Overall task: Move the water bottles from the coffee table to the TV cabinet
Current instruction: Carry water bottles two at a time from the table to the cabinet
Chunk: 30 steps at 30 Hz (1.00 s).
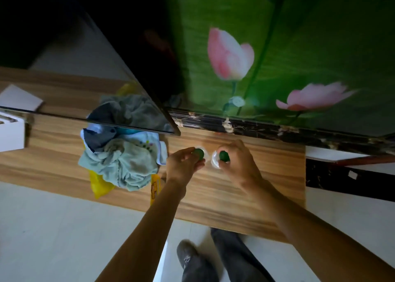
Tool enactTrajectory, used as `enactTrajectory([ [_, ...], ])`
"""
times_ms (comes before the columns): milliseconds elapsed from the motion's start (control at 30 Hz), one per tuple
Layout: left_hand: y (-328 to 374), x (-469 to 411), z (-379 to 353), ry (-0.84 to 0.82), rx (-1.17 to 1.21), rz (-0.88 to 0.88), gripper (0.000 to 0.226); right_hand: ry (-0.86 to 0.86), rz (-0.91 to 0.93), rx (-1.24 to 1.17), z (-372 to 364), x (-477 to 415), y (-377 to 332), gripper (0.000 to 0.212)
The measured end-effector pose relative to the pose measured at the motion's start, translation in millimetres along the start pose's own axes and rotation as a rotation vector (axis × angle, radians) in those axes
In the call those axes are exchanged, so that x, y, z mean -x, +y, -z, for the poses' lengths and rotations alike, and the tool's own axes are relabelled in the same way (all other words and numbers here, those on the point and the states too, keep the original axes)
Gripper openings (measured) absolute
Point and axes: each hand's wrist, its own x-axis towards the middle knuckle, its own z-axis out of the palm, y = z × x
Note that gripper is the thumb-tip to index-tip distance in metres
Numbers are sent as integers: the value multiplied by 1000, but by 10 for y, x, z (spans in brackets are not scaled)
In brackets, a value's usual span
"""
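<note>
Head view looks straight down: left hand (181, 163) and right hand (237, 159) each wrap a clear bottle near its green cap, left bottle (199, 153) beside right bottle (222, 156), over the wooden cabinet (267, 174). Thin plastic likely dents and slips; gripping the stiffer neck seems safest.

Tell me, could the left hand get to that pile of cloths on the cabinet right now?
Probably yes, but not freely: the left hand is closed around a bottle. The pile of cloths lies just beside it with nothing between them.
</note>
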Motion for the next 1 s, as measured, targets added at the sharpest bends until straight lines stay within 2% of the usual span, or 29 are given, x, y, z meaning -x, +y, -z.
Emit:
enactTrajectory([
  [167, -139, -348, -98, 23, -63, -27, 10, -6, 14, 30, -73, -222, 158, 23],
  [300, -189, -617, -112, 51, -84, -28, 16, -49, 1, 67, -61, -323, 258, 24],
  [467, -197, -756, -81, 25, -51, -20, 19, -91, -8, 82, -33, -344, 360, 22],
  [667, -165, -787, -50, 41, 22, -27, 14, -122, 74, 112, -11, -408, 320, 23],
  [833, -128, -834, -82, -19, -61, -37, 17, -141, 102, 102, -71, -448, 287, 26],
  [1000, -138, -937, -68, -5, -259, -110, 19, -145, 159, 82, -61, -451, 319, 28],
])
